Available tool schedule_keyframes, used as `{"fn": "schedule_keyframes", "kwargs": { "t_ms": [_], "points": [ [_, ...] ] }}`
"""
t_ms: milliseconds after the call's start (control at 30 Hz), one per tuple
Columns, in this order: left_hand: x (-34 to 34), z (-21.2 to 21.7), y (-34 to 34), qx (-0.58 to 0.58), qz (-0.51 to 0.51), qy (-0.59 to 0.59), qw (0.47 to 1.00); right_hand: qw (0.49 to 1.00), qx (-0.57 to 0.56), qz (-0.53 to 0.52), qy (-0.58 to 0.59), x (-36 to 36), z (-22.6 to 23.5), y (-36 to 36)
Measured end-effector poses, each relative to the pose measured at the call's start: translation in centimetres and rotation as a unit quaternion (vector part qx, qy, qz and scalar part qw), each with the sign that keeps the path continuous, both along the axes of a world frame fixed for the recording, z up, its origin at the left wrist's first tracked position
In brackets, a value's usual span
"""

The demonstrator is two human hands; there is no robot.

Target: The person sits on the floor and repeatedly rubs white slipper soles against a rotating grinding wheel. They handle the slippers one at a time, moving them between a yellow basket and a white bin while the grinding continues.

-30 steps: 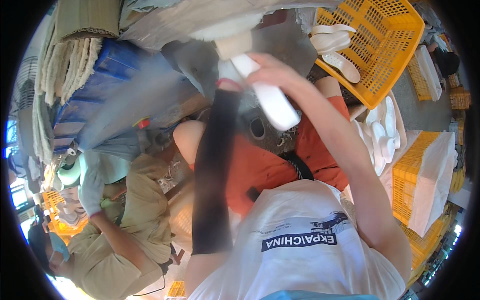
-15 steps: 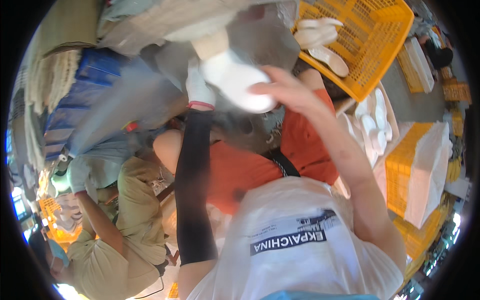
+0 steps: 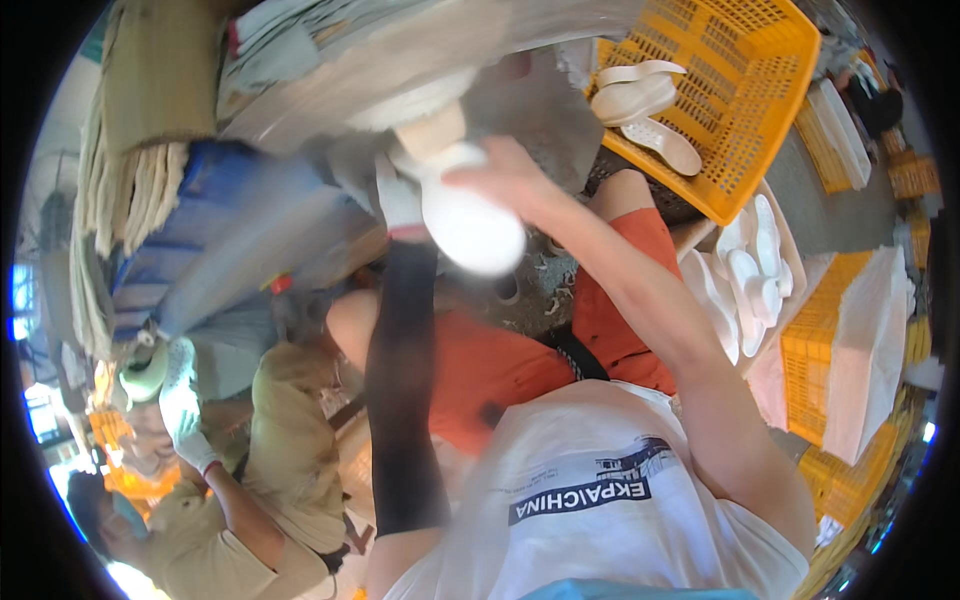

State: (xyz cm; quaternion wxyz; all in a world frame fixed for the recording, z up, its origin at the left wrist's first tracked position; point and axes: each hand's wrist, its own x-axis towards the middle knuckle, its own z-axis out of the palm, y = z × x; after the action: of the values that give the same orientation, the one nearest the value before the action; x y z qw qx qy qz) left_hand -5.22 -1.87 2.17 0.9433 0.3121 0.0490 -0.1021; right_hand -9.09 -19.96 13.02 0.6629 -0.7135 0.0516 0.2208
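A white shoe sole [image 3: 472,225], smeared by motion, is tilted in front of a pale, blurred cylinder [image 3: 435,130] that looks like a wheel. My right hand [image 3: 505,182] is bare and closed around the sole's upper right side. My left hand [image 3: 402,205], in a white glove below a black sleeve, is against the sole's left edge. Its fingers are blurred and partly hidden, so their grip cannot be made out. The sole's far end overlaps the cylinder, and whether they touch is unclear.
Several pale soles [image 3: 635,98] lie in a yellow crate [image 3: 755,100] at the upper right. More white soles [image 3: 750,265] fill a box beside my right leg. Left of me, a co-worker [image 3: 225,520] in gloves handles a pale green piece [image 3: 145,375]. Stacked fabric [image 3: 160,75] stands upper left.
The sole has swung so its broad end points down toward me. My right hand has moved left and slightly up on it; my left hand has shifted slightly down.
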Motion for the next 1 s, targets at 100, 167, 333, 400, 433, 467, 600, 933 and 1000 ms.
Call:
{"fn": "schedule_keyframes", "kwargs": {
  "t_ms": [100,167,333,400,433,467,600,933,1000],
  "points": [
    [-1.8,0.9,-1.3,0.066,0.028,-0.002,0.997,0.988,-0.061,0.014,-0.139,-4.1,0.9,-2.0],
    [-2.5,1.3,-1.7,0.089,0.051,-0.015,0.995,0.992,-0.057,-0.009,-0.113,-4.1,-0.9,-1.9],
    [-2.0,1.8,-1.0,0.063,-0.028,0.007,0.998,0.997,-0.017,-0.038,-0.065,-3.5,-1.8,-1.3],
    [-2.0,2.1,-0.9,0.115,0.022,-0.016,0.993,0.993,0.055,-0.039,-0.101,-4.8,-1.9,-1.5],
    [-2.1,2.3,-0.9,0.119,0.028,-0.021,0.992,0.988,0.091,-0.042,-0.120,-5.1,-1.9,-1.8],
    [-2.2,2.5,-1.3,0.108,0.016,-0.019,0.994,0.990,0.071,-0.041,-0.114,-4.1,-1.9,-1.8],
    [-2.5,3.5,-2.6,0.072,-0.045,0.014,0.996,0.993,0.050,-0.100,-0.030,-2.9,0.7,-0.6],
    [-3.5,3.2,-4.2,0.090,-0.016,0.023,0.996,0.990,0.031,-0.078,-0.115,-9.8,-5.7,-4.5],
    [-4.5,3.3,-4.2,0.112,0.020,0.022,0.993,0.979,0.013,-0.068,-0.190,-10.9,-5.6,-4.4]
  ]
}}
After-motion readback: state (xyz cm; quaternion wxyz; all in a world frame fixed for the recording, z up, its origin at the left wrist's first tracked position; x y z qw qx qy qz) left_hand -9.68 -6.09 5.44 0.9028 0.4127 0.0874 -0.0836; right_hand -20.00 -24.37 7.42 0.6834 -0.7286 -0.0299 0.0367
